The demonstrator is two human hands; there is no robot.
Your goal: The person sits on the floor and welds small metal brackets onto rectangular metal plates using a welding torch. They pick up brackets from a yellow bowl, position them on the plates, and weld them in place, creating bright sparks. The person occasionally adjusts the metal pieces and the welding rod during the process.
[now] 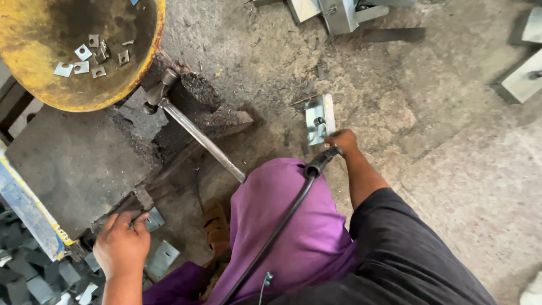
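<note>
Left hand [121,244]: fingers curled on a small grey metal plate [151,219] at the dark block's [73,164] near corner | Right hand [342,141]: fingers closed around black cabled torch [319,161], tip beside metal bracket [319,120] on the floor [451,147] | Hammer [192,127] lay across block's far edge.

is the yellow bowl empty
No, the yellow bowl holds several small square metal plates with holes.

a metal workshop: gritty concrete floor [451,141], hammer [192,127], steel brackets [319,120] scattered about.
</note>
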